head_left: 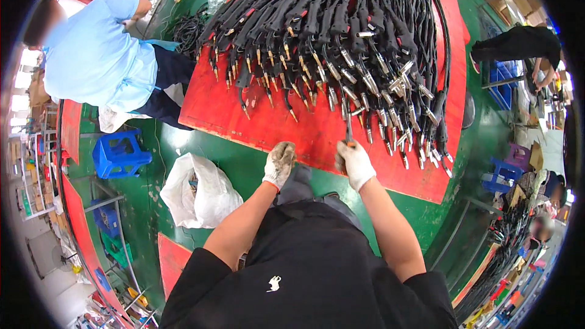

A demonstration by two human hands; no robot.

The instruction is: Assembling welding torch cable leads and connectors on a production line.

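In a dirty white glove, my left hand [280, 163] is curled closed just off the table's near edge; whatever it may hold is hidden. My right hand [356, 166], also gloved, grips a slim grey tool with an orange and dark handle [350, 142]. Its narrow shaft points away from me toward the pile, and its exact kind is unclear. Beyond both hands, many welding torches [341, 27] lie heaped on the red table [244, 131]. They have black handles and cables. Those on the left end in bare brass tips [292, 113], those on the right in silver nozzles [404, 159].
A white sack [200, 192] stands on the green floor at left, near a blue stool [120, 154]. A co-worker in a light blue shirt [97, 55] stands left of the table. Another person in black [518, 45] is at far right. More cables [509, 256] lie at lower right.
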